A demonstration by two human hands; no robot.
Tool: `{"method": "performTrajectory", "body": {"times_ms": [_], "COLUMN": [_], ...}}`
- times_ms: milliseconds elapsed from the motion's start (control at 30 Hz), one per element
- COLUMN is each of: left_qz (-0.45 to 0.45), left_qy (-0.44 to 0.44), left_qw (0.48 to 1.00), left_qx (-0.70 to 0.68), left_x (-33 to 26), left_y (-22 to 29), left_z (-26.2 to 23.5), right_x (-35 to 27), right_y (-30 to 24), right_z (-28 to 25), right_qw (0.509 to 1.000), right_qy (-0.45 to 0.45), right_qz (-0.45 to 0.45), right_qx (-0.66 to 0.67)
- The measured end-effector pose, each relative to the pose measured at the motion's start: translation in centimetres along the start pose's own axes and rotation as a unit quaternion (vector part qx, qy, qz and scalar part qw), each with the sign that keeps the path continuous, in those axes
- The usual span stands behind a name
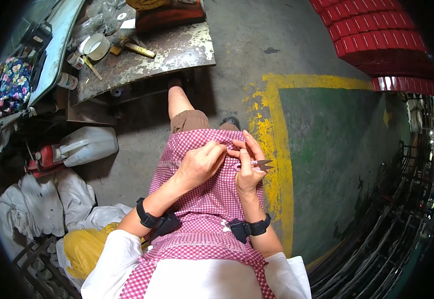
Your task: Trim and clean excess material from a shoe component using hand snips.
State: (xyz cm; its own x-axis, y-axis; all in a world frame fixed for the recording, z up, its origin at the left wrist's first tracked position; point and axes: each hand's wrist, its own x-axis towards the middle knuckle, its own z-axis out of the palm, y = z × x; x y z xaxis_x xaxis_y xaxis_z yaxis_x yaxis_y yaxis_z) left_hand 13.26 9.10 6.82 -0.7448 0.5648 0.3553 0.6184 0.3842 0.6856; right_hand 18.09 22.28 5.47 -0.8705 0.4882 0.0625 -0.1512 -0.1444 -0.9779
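I hold both hands close together over the lap of my red-and-white checked apron [207, 207]. My left hand [204, 162] is closed, its fingertips pinched together near the right one's fingers; whatever they hold is too small or hidden to make out. In my right hand [248, 169] sits a small pair of scissors [262, 164], the blades pointing right and slightly apart. Its pink handle shows between thumb and palm. The fingers of that hand are bent, and their tips lie near the left fingertips.
A worn table [177, 50] at the far left bears a white pot [96, 47] and a brush. Below it lies a white jug [89, 145], near white sacks [37, 204] and a yellow bag [85, 251]. Red boxes [376, 40] are stacked far right; metal racks [391, 214] line the right.
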Motion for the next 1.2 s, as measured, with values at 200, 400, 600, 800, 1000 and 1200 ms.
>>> {"method": "performTrajectory", "body": {"times_ms": [200, 400, 600, 800, 1000, 1200], "left_qz": [0.009, 0.035, 0.05, 0.034, 0.006, -0.089], "left_qy": [-0.009, -0.002, -0.004, -0.011, 0.032, 0.088], "left_qw": [0.999, 0.998, 0.997, 0.999, 0.999, 0.985], "left_qx": [0.041, 0.058, 0.052, 0.037, 0.037, -0.118], "left_x": [-0.3, -0.4, -0.2, -0.6, -0.8, -0.5], "left_y": [0.0, -0.2, -0.3, -0.4, -0.2, -0.3], "left_z": [0.3, 0.5, 0.2, 0.3, 0.7, -0.1], "right_x": [-0.5, -0.5, -0.7, -0.7, -0.9, 0.0], "right_y": [0.1, -0.3, -0.6, -0.7, -0.8, -1.1], "right_z": [0.1, 0.0, -0.1, 0.2, 0.5, -0.3], "right_qw": [0.986, 0.939, 0.913, 0.915, 0.951, 0.988], "right_qy": [-0.032, -0.06, -0.083, -0.092, -0.072, 0.098], "right_qz": [-0.117, -0.228, -0.267, -0.271, -0.225, 0.053], "right_qx": [-0.113, -0.249, -0.297, -0.284, -0.201, 0.108]}}
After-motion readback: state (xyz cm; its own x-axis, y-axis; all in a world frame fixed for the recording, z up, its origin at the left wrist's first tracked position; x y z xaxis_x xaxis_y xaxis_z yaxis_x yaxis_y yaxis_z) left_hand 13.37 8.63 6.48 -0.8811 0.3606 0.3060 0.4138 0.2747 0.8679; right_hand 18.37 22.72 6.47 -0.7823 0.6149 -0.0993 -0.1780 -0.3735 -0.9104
